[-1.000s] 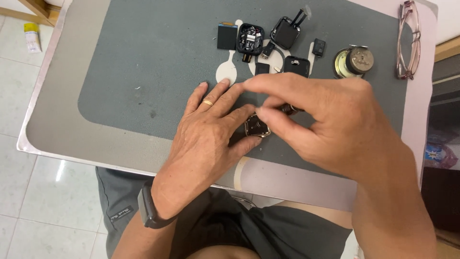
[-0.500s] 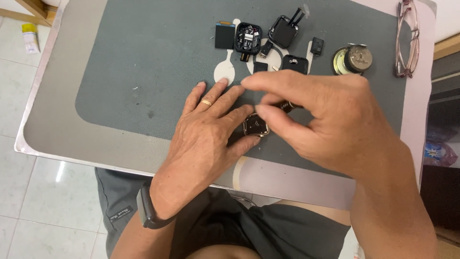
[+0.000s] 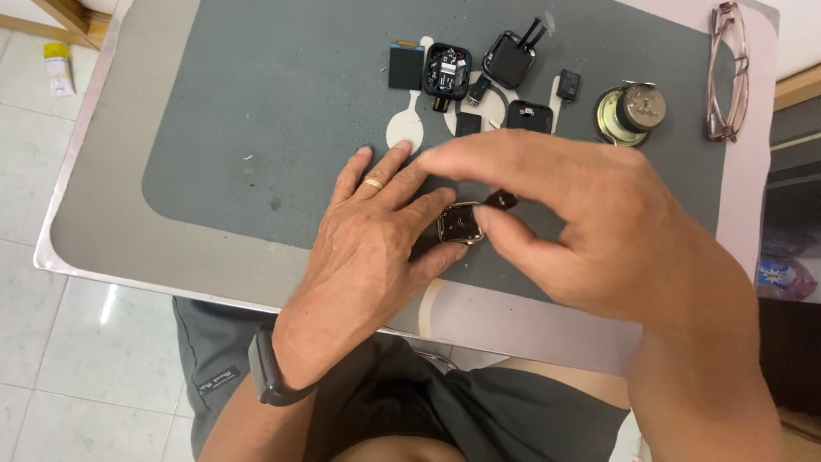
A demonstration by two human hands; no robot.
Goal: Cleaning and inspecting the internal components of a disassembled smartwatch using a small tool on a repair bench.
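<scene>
Pinching a small dark part [image 3: 499, 200], right-hand fingers [image 3: 492, 224]; left fingers [image 3: 428, 210] bracing watch case [image 3: 460, 225].

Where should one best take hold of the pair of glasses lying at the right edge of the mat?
Probably at the bridge between the lenses of the glasses, coming from above. They lie flat and folded on the table, away from the other parts, so that narrow middle seems easiest to pinch.

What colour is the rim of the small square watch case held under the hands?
Gold-toned, with a dark inside: the watch case, steadied by the left hand, in the head view.
</scene>
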